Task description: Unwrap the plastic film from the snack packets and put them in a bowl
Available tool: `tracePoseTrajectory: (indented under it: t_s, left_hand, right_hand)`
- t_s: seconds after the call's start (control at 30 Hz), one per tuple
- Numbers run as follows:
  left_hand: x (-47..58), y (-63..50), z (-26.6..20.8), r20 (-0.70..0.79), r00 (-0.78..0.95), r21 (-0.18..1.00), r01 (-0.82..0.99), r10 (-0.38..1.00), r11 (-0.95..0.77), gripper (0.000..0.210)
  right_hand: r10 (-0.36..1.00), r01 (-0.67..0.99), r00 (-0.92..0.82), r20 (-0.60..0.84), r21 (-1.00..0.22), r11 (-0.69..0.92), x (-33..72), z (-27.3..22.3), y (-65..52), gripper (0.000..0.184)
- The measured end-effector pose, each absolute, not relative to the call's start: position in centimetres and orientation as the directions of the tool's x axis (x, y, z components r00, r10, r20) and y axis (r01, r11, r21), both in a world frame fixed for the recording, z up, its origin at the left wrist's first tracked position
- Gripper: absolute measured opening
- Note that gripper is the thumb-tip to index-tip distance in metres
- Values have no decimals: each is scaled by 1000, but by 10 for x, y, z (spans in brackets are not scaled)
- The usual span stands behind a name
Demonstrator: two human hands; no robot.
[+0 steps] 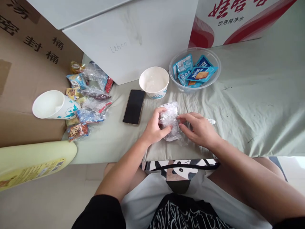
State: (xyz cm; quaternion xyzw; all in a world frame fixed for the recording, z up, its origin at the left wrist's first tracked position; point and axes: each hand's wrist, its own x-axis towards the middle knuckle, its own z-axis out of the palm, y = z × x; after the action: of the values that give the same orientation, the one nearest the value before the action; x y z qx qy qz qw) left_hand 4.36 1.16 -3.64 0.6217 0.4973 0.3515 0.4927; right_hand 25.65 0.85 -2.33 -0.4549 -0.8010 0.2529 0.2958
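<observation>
A small package wrapped in clear bubble wrap [172, 116] lies on the cloth-covered surface in front of me. My left hand [154, 128] grips its left side, the thumb across the front and the fingers at the far edge. My right hand [201, 131] has its fingertips and thumb drawn together at the wrap's right edge. What is inside the wrap cannot be made out. A slim white piece with small print [211, 121] sticks out from behind my right hand.
Beyond the package stand a white paper bowl [157, 93] and a clear plastic bowl [179, 88] of blue snack packets [201, 73]. A phone [133, 106] lies left. Farther left are a tipped paper cup [51, 105], several wrapped snacks [90, 116] and a cardboard box [21, 95].
</observation>
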Motion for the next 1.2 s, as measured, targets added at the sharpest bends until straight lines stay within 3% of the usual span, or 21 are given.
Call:
tracePoseTrajectory:
  t_s: [0.67, 0.8, 1.0, 1.2]
  left_hand:
    - [43, 11, -35, -78, 287, 940, 339, 955, -26, 57]
    - [43, 12, -34, -87, 285, 945, 327, 955, -12, 57]
    - [36, 14, -38, -73, 378, 989, 149, 923, 17, 60]
    - [34, 18, -45, -28, 274, 996, -75, 961, 50, 48]
  right_hand:
    - [872, 602, -425, 244, -643, 474, 256, -26, 10, 21]
    - [907, 682, -357, 224, -601, 417, 257, -30, 9, 21]
    - [953, 865, -274, 129, -401, 303, 262, -35, 11, 28]
    - [964, 871, -237, 124, -411, 267, 263, -33, 12, 22]
